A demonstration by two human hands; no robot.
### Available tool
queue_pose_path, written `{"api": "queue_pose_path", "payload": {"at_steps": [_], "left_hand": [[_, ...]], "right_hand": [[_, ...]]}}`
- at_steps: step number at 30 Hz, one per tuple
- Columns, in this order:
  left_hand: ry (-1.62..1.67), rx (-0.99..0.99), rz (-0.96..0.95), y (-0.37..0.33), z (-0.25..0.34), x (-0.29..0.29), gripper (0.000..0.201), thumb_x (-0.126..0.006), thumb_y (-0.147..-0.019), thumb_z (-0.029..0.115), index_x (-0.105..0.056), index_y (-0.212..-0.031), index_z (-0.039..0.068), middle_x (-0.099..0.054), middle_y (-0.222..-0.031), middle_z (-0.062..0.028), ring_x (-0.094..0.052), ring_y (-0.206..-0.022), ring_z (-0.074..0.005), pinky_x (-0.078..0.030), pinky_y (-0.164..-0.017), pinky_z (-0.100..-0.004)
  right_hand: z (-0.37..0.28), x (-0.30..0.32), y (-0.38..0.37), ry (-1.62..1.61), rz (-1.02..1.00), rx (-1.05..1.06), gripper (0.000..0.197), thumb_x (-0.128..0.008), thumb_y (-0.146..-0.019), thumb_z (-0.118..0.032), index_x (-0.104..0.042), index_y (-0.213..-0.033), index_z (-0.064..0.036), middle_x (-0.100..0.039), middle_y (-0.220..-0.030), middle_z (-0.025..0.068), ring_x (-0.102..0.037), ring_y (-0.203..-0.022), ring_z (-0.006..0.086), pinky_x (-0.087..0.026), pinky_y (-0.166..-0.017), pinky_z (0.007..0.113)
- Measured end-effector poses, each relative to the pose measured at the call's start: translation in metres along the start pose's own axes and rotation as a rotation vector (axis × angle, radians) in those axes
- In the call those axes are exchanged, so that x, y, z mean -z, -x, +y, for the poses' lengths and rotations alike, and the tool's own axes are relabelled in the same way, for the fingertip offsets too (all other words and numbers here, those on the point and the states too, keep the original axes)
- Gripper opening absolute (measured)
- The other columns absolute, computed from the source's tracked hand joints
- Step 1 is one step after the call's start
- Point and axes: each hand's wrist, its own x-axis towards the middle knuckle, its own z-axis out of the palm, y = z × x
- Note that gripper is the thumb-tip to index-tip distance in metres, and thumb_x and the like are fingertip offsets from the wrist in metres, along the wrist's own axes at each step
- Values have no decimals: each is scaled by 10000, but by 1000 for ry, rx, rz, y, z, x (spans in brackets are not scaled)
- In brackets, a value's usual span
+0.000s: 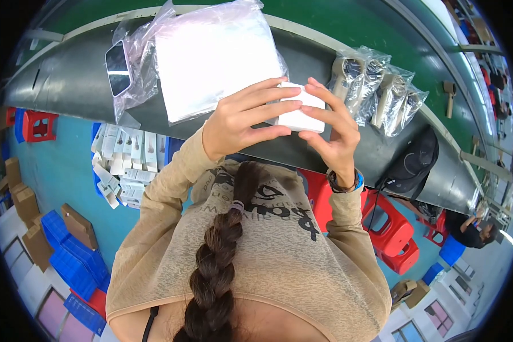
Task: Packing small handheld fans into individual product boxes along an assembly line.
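A small white box (302,118) is held over the dark work surface, between both hands. My left hand (242,117) grips it from the left, with long fingers laid across its top and the thumb along the near edge. On the other side, my right hand (337,126) closes on the box's right edge with fingertips and thumb. Just beyond my left hand lies a wide stack of white sheets (211,57) in a clear plastic bag. Its surface is too bright to show detail.
A phone (118,68) rests on plastic at the left. Several bagged beige handled devices (376,85) lie right, before a black bag (413,162). Below left stands a crate of printed slim boxes (125,151). Red stools (390,225) stand under the bench (62,85).
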Motion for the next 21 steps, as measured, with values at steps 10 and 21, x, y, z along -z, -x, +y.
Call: {"api": "queue_pose_path", "payload": {"at_steps": [10,21], "left_hand": [[3,-6,5,-2,-2,1,398,-770,-705,168,-687,-1088,96,-644,-1178,-84,-608,-1091,-316,-520,-905,-395],[-47,-108,52,12,-9,-12,441,-792,-674,268,-700,-1051,58,-645,-1151,-146,-602,-1100,-383,-542,-869,-397]], "right_hand": [[4,-12,9,-54,103,-31,284,-741,-719,-34,-718,-999,-75,-596,-1222,161,-475,-1241,405,-393,-1012,494],[14,-4,15,111,-9,105,345,-796,-652,-261,-747,-983,-177,-607,-1218,134,-510,-1207,411,-392,-995,527]]}}
